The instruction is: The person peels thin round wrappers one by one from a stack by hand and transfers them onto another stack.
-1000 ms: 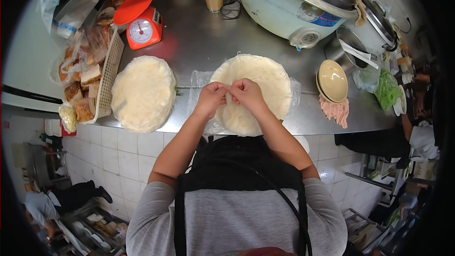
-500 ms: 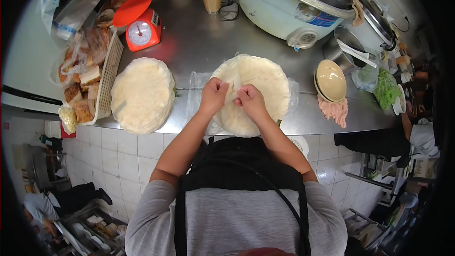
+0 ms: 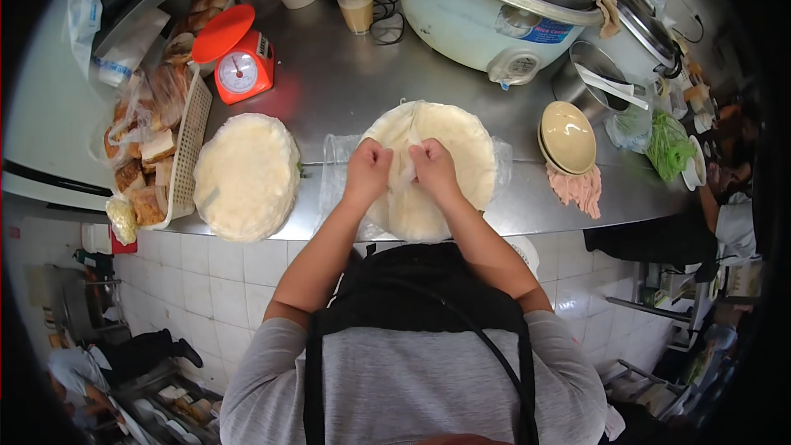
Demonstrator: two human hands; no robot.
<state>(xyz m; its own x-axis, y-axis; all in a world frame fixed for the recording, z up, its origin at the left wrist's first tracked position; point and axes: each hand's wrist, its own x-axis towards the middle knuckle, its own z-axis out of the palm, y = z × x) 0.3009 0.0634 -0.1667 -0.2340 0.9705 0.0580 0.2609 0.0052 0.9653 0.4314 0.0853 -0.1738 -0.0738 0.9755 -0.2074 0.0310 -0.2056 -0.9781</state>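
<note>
A pale stack of round, thin sheets (image 3: 465,161) lies on clear plastic (image 3: 336,166) at the front of the steel counter. Over its left half, my left hand (image 3: 369,171) is closed, with the fingers pinching the top sheet. My right hand (image 3: 433,169) is closed too, and grips a raised fold of the same sheet near the middle. Between the two hands the sheet is lifted and creased. To the left sits a second round stack (image 3: 247,177), touched by neither hand.
A red scale (image 3: 245,74) and a basket (image 3: 188,140) of bread-like pieces stand at the left. A large cooker (image 3: 470,29) is at the back. Bowls (image 3: 568,138) rest on a pink cloth (image 3: 577,189) at the right. People (image 3: 729,235) are visible at both sides.
My hands have moved apart from near touching, and the fold between them has widened. The view has shifted slightly, so the counter's things appear lower.
</note>
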